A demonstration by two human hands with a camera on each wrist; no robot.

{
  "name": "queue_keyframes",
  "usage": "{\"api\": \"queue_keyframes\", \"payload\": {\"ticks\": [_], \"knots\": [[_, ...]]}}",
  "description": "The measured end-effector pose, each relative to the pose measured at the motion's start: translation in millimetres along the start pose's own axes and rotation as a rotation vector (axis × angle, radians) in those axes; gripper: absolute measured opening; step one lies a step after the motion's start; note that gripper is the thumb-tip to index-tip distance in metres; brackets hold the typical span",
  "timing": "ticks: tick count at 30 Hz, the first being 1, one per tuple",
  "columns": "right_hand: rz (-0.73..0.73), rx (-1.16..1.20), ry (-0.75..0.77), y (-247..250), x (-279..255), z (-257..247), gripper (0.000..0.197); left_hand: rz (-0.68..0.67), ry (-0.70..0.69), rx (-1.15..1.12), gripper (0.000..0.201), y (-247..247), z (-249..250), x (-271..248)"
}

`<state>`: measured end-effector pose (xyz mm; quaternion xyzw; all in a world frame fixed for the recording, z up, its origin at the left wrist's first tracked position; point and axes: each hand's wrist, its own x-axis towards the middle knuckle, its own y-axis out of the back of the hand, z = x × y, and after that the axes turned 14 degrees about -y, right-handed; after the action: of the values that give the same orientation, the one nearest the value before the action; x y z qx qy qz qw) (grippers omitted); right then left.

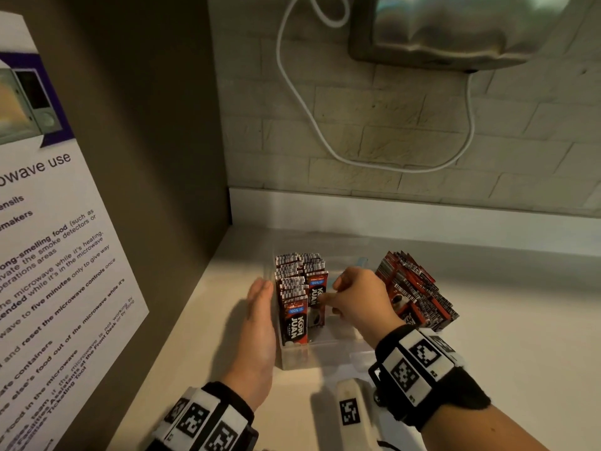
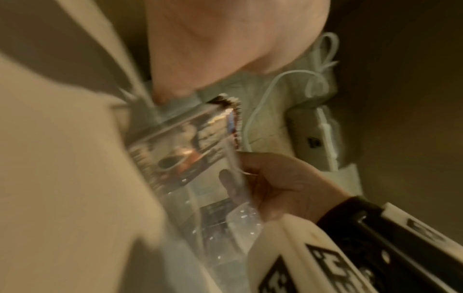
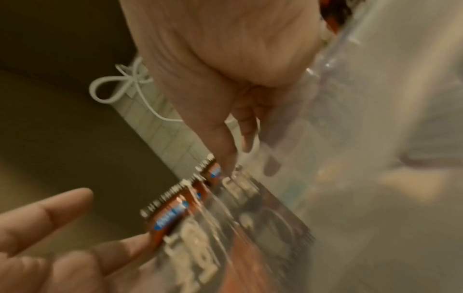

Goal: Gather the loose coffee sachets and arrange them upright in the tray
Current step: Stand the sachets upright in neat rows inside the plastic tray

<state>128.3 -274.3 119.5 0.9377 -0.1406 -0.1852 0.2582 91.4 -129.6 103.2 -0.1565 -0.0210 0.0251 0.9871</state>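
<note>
A clear plastic tray [image 1: 325, 353] stands on the counter, with two rows of red-and-black coffee sachets [image 1: 294, 288] upright along its left side. My left hand [image 1: 260, 317] lies flat and open against the tray's left outer wall. My right hand [image 1: 354, 297] reaches into the tray with curled fingers and pinches the front sachet [image 1: 316, 296] of the right row near its top. The right wrist view, blurred, shows my right hand's fingertips [image 3: 225, 158] at that sachet's top edge. A loose pile of sachets [image 1: 413, 288] lies just right of the tray.
A brown side panel with a microwave notice [image 1: 65, 255] stands close on the left. Behind is a tiled wall with a hanging white cable [image 1: 309, 109] and a metal appliance [image 1: 455, 27]. Bare countertop [image 1: 504, 353] stretches to the right.
</note>
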Motion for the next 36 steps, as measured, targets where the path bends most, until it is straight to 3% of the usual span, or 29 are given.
{"api": "queue_keyframes", "payload": {"ticks": [3, 5, 7, 9, 12, 15, 17, 21, 23, 26, 30, 36], "knots": [[0.074, 0.088, 0.124, 20.7, -14.7, -7.9, 0.019, 0.089, -0.352, 0.122, 0.032, -4.4, 21.0, -3.8], [0.16, 0.16, 0.19, 40.2, -21.2, -12.0, 0.017, -0.024, -0.506, 0.235, 0.032, -11.8, 32.6, -8.5], [0.245, 0.197, 0.219, 63.6, -23.9, -14.5, 0.016, -0.184, -0.54, 0.345, 0.034, -21.5, 38.4, -14.9], [0.302, 0.229, 0.225, 85.4, -21.9, -13.9, 0.017, -0.343, -0.497, 0.426, 0.046, -34.3, 35.4, -17.4], [0.287, 0.171, 0.176, 108.7, -15.3, -9.0, 0.027, -0.575, -0.364, 0.641, 0.083, -61.5, 23.6, -14.2], [0.042, 0.03, 0.073, 123.7, -10.9, -1.8, 0.046, -0.678, -0.181, 0.777, 0.102, -89.3, 9.6, 0.5], [-0.115, -0.11, 0.043, 133.3, -8.1, 2.6, 0.073, -0.69, -0.061, 0.792, 0.105, -103.0, 2.8, 13.3], [-0.318, -0.442, 0.056, 140.9, 2.6, 7.0, 0.119, -0.722, 0.106, 0.869, 0.13, -118.8, -8.9, 31.9], [-0.371, -0.581, 0.059, 138.4, 7.8, 7.7, 0.137, -0.745, 0.145, 0.886, 0.132, -123.4, -12.5, 33.6], [-0.341, -0.801, 0.05, 130.8, 16.2, 6.7, 0.15, -0.753, 0.156, 0.94, 0.133, -127.9, -16.9, 34.1], [-0.283, -0.961, 0.052, 121.5, 21.8, 4.8, 0.151, -0.734, 0.143, 0.946, 0.124, -130.1, -21.2, 37.8], [-0.283, -0.949, 0.031, 121.4, 26.5, 8.7, 0.149, -0.651, 0.172, 0.803, 0.109, -123.1, -26.7, 43.4]]}}
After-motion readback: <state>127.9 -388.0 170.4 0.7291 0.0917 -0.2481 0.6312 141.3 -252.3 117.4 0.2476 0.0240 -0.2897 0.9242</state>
